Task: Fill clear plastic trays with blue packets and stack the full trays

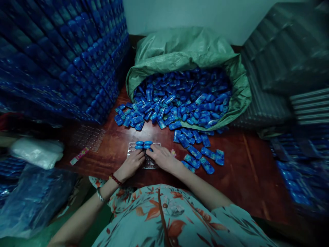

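Observation:
On the wooden table before me lies a clear plastic tray [132, 145] with rows of moulded cavities. Several small blue wrapped containers [139, 142] stand in its far middle part, their rounded ends up. My left hand [134, 162] rests over the tray's near left part, fingers bent and closed together; whatever is under the fingertips is hidden. From the right, my right hand [161, 156] reaches in with its fingers closed at the nearest right blue container [147, 146]. Its palm covers the right side of the tray.
A green woven sack [241, 85] spills a heap of blue containers [174, 96] onto the table [241, 181]. More loose containers [195, 151] lie right of my hand. Tall stacks of filled trays [84, 65] rise at left, grey stacked trays [269, 79] at right. Another tray [88, 135] lies left.

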{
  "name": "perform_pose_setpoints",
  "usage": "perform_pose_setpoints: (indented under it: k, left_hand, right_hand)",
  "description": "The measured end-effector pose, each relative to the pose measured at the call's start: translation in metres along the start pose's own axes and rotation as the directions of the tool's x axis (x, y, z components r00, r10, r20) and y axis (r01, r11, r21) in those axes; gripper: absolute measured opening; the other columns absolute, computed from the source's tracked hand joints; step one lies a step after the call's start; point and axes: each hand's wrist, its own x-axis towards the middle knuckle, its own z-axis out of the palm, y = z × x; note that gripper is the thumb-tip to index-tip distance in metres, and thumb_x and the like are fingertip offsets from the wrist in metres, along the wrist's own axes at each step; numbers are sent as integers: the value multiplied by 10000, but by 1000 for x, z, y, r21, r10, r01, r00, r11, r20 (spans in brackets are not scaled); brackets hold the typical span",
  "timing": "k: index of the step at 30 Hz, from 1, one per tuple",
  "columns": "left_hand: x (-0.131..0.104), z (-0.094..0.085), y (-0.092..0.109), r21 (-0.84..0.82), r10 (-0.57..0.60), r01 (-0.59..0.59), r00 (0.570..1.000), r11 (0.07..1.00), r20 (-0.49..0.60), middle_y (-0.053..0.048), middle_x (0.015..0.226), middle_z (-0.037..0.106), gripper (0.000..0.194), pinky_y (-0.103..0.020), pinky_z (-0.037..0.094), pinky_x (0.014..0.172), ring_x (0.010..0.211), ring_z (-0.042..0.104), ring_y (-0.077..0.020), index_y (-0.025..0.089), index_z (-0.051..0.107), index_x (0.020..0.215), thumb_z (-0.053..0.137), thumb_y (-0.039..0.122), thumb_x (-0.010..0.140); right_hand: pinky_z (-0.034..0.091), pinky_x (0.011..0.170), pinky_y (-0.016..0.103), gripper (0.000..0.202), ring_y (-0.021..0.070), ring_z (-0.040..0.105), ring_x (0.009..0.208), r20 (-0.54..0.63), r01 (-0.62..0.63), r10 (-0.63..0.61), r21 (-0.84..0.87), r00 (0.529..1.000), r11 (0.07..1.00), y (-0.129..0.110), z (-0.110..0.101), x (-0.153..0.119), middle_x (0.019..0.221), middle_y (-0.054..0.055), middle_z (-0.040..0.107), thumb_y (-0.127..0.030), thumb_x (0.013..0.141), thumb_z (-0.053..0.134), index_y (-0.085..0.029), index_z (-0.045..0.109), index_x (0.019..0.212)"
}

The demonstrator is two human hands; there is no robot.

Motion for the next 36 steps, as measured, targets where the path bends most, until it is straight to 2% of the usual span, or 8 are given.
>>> perform_pose_setpoints:
  k: [6,13,18,20,24,27,30,36]
  left_hand:
    - [-9,23,-11,105,126,-116,988,988,-94,-128,1066,608,324,-372,423,916,1045,518,-209,114,541,1127,283,147,934]
    - [-29,51,-12,192,-33,114,925,975,-379,-130,1216,558,456,-455,194,1072,1253,409,-233,195,345,1349,411,178,898]
    - [-11,42,-13,153,-199,246,942,957,-270,-241,1407,341,720,-546,100,1081,1384,123,-320,65,127,1430,426,435,889]
    - [-5,35,-15,137,-216,248,954,959,-210,-230,1433,302,721,-547,73,1085,1387,103,-319,72,109,1437,397,450,895]
    - [5,25,-6,83,-244,273,936,959,-254,-194,1436,315,644,-589,69,1065,1373,159,-335,161,155,1441,436,358,896]
    - [29,25,14,-9,-139,147,914,989,-381,-174,1361,411,579,-494,282,1027,1298,334,-288,217,221,1418,446,196,886]
    - [81,32,32,-141,-60,17,951,990,-304,-136,1233,509,511,-355,425,925,1158,479,-212,213,316,1365,379,90,873]
    - [189,43,43,-109,-376,391,917,914,137,-195,1120,545,389,-411,462,856,1065,530,-288,78,449,1226,487,160,848]
  right_hand:
    - [450,681,289,273,198,537,877,-119,-68,65,-20,991,997,-8,16,2,951,83,576,-117,898,408,-181,553,1121]
    - [396,842,363,371,218,473,1017,-319,-91,99,39,943,995,-8,41,1,1069,93,563,-178,916,402,-262,502,1263]
    - [399,850,358,449,216,468,1043,-326,-142,212,224,921,964,3,48,-13,1201,99,489,-274,906,451,-299,398,1351]
    - [405,846,348,443,211,476,1027,-373,-253,353,290,858,923,20,44,-25,1166,102,496,-273,916,422,-265,391,1358]
    - [414,811,390,423,262,474,1013,-386,-629,673,253,631,735,66,32,-52,1095,134,502,-302,912,404,-190,429,1320]
    - [429,782,376,382,267,500,987,-214,-697,708,135,673,704,86,26,-66,1060,133,513,-289,889,446,-155,468,1246]
    - [442,752,321,308,228,550,928,-83,-672,680,106,728,733,83,26,-73,1061,109,521,-267,872,475,-155,481,1159]
    - [443,673,291,476,223,621,860,23,-704,707,128,706,699,69,28,-90,1149,120,542,-273,847,505,-159,356,1284]
